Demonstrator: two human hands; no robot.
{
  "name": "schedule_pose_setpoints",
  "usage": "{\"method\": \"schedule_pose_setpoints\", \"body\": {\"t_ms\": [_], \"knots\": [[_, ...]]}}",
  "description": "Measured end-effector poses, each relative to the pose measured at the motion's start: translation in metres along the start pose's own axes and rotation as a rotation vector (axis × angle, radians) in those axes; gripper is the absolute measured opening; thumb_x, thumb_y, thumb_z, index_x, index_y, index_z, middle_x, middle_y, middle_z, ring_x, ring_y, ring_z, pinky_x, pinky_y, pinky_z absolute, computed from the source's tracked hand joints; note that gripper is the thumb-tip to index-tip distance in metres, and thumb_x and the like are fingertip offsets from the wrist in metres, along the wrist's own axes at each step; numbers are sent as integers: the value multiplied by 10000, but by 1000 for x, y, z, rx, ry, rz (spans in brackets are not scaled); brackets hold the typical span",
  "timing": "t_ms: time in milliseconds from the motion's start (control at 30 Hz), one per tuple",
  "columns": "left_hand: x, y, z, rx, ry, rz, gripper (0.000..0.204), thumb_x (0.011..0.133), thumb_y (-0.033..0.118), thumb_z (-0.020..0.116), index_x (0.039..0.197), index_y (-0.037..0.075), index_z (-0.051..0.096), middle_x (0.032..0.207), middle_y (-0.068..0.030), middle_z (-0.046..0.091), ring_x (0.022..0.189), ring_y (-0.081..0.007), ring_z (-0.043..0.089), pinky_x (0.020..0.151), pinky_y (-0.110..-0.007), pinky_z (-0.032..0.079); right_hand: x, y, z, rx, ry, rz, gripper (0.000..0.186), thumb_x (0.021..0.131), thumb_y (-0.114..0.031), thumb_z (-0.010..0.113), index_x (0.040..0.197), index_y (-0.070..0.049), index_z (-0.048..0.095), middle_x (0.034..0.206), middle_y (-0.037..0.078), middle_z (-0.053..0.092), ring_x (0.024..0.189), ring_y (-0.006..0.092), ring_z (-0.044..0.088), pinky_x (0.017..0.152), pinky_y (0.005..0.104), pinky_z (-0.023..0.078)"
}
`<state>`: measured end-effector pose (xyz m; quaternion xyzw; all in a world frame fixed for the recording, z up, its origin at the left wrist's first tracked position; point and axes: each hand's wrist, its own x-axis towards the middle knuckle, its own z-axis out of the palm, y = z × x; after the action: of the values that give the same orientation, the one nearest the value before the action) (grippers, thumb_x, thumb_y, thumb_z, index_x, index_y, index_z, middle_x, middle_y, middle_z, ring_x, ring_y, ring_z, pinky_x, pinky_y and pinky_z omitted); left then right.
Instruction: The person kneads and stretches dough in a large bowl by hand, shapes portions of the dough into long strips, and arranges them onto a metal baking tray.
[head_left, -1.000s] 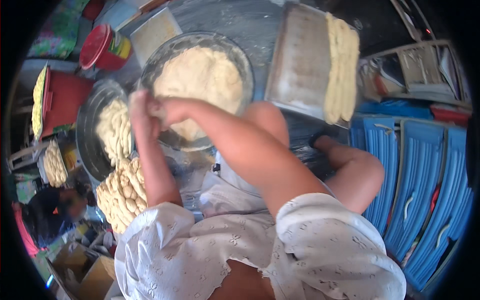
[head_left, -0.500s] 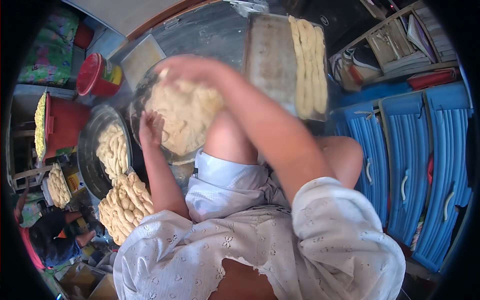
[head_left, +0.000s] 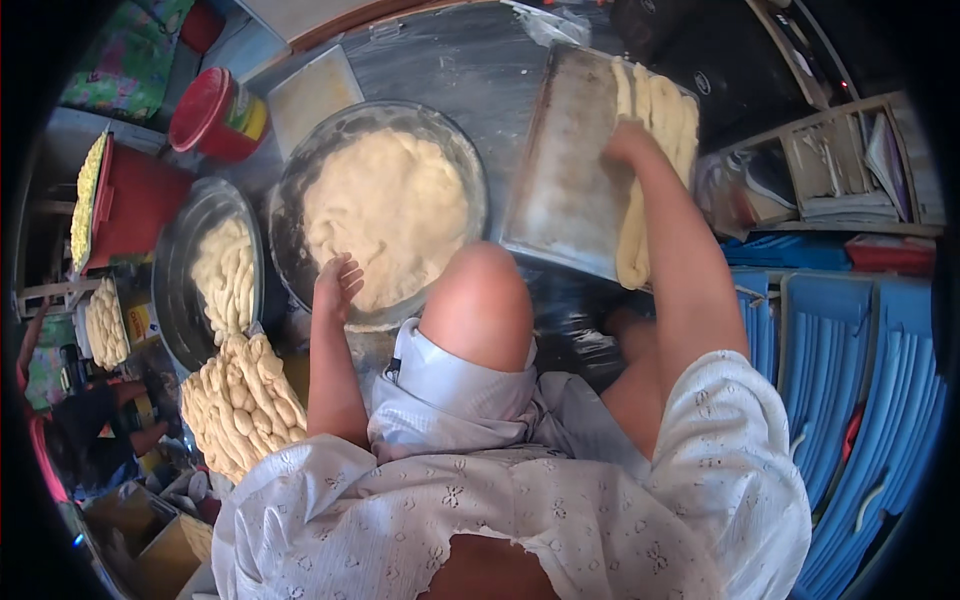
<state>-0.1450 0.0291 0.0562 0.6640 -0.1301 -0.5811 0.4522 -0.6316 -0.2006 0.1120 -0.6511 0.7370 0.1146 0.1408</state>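
Observation:
My left hand [head_left: 336,286] is open, fingers apart, at the near-left rim of a large round basin [head_left: 476,193] holding a broad floured dough mass [head_left: 385,192]. My right hand [head_left: 628,143] reaches over a metal baking tray [head_left: 553,190], its fingers curled on one of several long dough strips [head_left: 663,120] along the tray's right side. At left, a second dark basin [head_left: 175,270] holds dough ropes [head_left: 225,265]; more lumpy twisted dough [head_left: 240,400] lies below it.
At left are a lidded red bucket [head_left: 220,115], a red container [head_left: 145,205] topped with yellowish bits, more dough [head_left: 107,320] and another person [head_left: 95,430]. A thin tray [head_left: 310,100] lies behind. Right are blue slatted panels [head_left: 850,400] and wooden shelving [head_left: 840,160].
My right hand has moved from the dough basin rightward onto the strips on the tray. My left hand stays by the basin's left side, a little lower than a second ago.

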Motion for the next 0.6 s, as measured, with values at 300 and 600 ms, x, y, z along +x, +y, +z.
{"method": "schedule_pose_setpoints", "body": {"t_ms": [300, 600], "knots": [[9, -27, -5, 67, 67, -87, 319, 885, 294, 501, 1102, 61, 518, 897, -48, 565, 785, -159, 568, 677, -297, 468, 59, -16, -21, 39, 217, -203, 599, 886, -453, 375, 1360, -95, 303, 1459, 112, 174, 1349, 275, 149, 1071, 443, 178], [73, -61, -27, 224, 168, -28, 329, 855, 278, 535, 1094, 53, 526, 933, -67, 562, 801, -185, 563, 695, -313, 460, 74, 72, 14, 219, 280, -14, 698, 864, -594, 296, 1403, -157, 223, 1465, 134, 141, 1351, 320, 118, 1072, 496, 79]]}}
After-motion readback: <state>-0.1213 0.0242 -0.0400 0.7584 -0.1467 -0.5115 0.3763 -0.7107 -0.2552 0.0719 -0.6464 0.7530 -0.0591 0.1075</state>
